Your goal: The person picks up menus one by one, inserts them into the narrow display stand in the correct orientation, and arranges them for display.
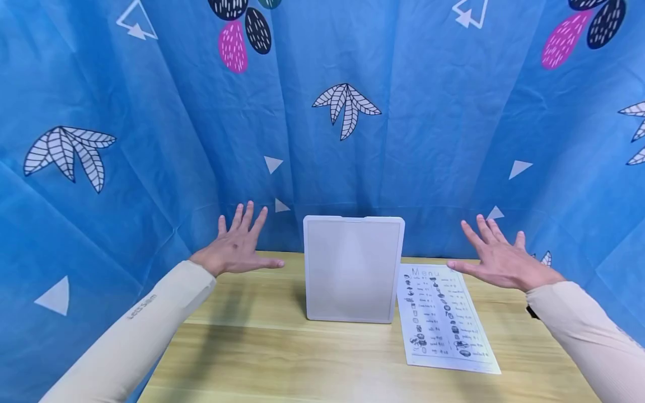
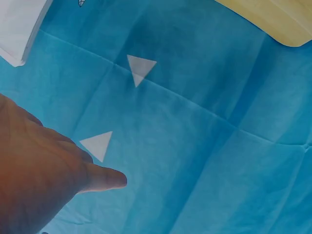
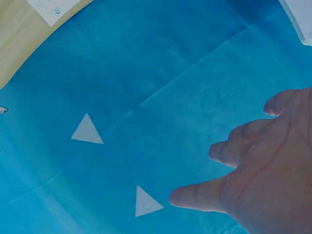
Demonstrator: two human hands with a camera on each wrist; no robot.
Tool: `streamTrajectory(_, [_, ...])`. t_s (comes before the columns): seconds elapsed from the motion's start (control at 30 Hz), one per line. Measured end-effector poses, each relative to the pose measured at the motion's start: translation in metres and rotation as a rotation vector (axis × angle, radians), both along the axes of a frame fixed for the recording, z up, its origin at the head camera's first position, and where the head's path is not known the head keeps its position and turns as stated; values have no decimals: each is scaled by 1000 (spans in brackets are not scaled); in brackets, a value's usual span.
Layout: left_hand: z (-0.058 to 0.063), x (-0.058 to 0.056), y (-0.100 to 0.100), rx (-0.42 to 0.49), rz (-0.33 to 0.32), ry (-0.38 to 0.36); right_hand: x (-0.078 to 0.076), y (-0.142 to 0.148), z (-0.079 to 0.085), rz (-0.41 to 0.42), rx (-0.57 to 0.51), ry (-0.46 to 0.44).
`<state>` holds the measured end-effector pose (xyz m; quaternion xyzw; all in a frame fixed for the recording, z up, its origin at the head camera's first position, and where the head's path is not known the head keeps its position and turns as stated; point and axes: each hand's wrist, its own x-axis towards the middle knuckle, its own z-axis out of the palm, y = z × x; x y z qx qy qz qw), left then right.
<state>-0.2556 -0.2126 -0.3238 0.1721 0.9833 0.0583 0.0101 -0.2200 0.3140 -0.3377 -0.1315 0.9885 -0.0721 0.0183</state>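
My left hand [image 1: 237, 246] is held out over the left part of the table with its fingers spread, holding nothing. On the other side, my right hand [image 1: 501, 257] hovers with spread fingers above the far right of the table, its thumb overlapping the top edge of a paper sheet in the head view. Between the hands stands a white rectangular board [image 1: 353, 271] with rounded corners and a small notch in its top edge. The sheet [image 1: 448, 319], headed "Menu", carries two columns of small pictures and writing and lies flat to the right of the board.
A light wood-grain table [image 1: 252, 358] spans the lower view. Behind it and along both sides hangs a blue curtain [image 1: 428, 140] printed with leaves and triangles, close to the table's back edge.
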Motion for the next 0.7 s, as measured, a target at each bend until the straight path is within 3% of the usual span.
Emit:
streamTrajectory(0.33, [-2,1,11,12,-16,-28,1,8,-6,-13,-14,-15])
streamTrajectory(0.7, [-8,5,25,40,-50,-4,2,17,-18,-16,-55,-44])
